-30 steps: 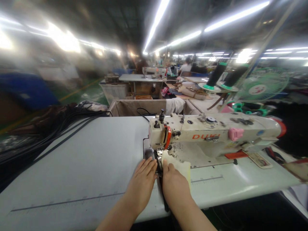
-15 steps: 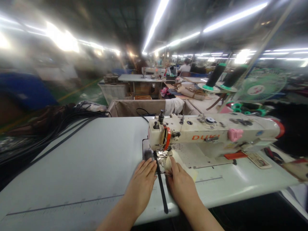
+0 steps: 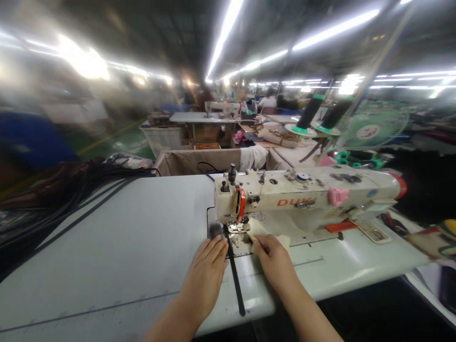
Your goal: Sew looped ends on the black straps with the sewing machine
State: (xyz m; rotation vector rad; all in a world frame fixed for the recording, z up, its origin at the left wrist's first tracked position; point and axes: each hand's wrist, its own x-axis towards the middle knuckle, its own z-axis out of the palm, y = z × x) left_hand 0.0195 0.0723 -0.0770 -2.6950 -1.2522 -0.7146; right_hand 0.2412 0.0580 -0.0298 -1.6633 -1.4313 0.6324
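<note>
A narrow black strap runs from under the presser foot of the sewing machine towards the table's front edge. My left hand lies flat left of the strap, fingers stretched out, their tips by the needle plate. Right of the strap, my right hand is closed on a pale yellow cloth-like piece, pinched between thumb and fingers. Part of that piece is hidden behind the hand. The needle area is too small to make out clearly.
A bundle of black straps hangs over the table's left side. Behind the machine stands a fabric-lined bin. Black thread cones and a green fan are at the right. A person sits farther back.
My right hand has shifted right, away from the strap, and now pinches the yellow piece, which has bunched up. My left hand stays flat beside the strap. The view has turned slightly.
</note>
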